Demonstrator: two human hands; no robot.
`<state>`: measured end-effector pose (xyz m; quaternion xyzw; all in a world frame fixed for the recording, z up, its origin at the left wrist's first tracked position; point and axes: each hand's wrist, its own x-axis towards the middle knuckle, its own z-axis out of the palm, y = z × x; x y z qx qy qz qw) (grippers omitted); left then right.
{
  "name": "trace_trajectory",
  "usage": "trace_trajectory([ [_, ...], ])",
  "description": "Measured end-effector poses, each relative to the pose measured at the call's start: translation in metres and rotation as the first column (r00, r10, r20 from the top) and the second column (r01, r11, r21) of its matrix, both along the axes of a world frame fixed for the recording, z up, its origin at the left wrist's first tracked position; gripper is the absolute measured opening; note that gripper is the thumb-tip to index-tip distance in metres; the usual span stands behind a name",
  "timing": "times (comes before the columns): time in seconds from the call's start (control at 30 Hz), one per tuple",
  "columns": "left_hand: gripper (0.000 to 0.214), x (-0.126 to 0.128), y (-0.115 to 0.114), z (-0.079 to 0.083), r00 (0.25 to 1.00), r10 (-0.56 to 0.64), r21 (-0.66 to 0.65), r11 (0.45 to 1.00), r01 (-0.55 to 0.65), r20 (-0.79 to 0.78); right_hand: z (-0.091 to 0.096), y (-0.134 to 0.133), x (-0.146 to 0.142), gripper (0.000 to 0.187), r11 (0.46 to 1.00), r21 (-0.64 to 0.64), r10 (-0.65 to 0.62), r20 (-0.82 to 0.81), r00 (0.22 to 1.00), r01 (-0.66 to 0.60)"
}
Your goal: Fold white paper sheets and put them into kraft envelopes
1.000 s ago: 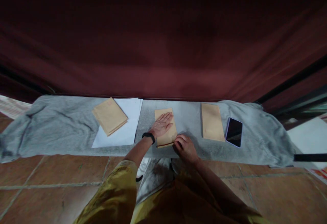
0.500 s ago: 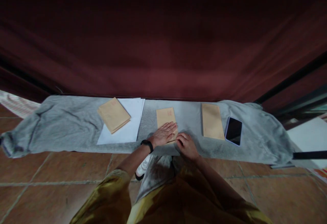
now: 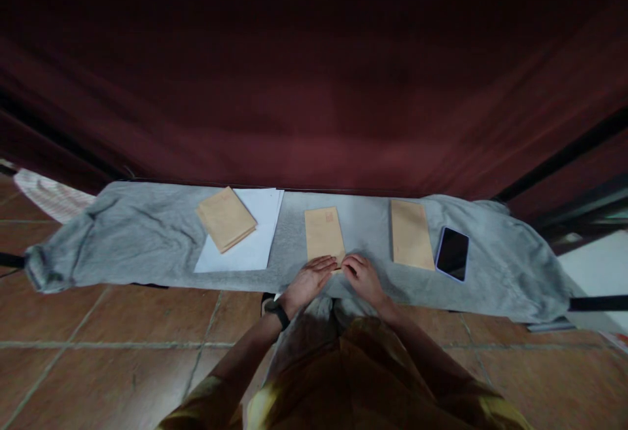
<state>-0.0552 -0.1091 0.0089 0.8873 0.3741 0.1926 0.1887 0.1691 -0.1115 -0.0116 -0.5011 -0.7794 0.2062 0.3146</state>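
Note:
A tan envelope (image 3: 323, 233) lies flat on the grey cloth (image 3: 132, 237) in front of me. My left hand (image 3: 307, 280), with a black band at the wrist, rests with fingers stretched out on the envelope's near edge. My right hand (image 3: 363, 277) is right beside it, fingers curled, touching the near right corner. Whether it grips the corner I cannot make out.
A stack of tan envelopes (image 3: 226, 218) sits on white sheets of paper (image 3: 250, 247) to the left. Another tan envelope (image 3: 411, 233) and a dark phone (image 3: 452, 253) lie to the right. A dark red curtain (image 3: 314, 89) hangs behind; tiled floor (image 3: 98, 345) lies below.
My left hand slid from the middle of the envelope back to its near edge. My right hand stayed at the near right corner. The view shifted a little.

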Motion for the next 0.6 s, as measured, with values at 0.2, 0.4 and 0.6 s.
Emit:
trace_trajectory([
  [0.2, 0.031, -0.002, -0.016, -0.018, 0.989, 0.076, 0.092, 0.992, -0.088, 0.127, -0.001, 0.044, -0.004, 0.042, 0.981, 0.033, 0.180, 0.219, 0.959, -0.192],
  [0.4, 0.033, -0.008, -0.014, -0.015, 0.993, 0.080, 0.066, 0.994, -0.086, 0.089, -0.004, 0.104, -0.017, 0.052, 0.974, -0.018, 0.213, 0.396, 0.893, -0.224],
  [0.6, 0.042, -0.023, -0.018, -0.010, 0.996, 0.088, 0.080, 0.993, -0.089, 0.020, -0.009, 0.138, -0.023, 0.058, 0.982, -0.009, 0.176, 0.417, 0.892, -0.190],
])
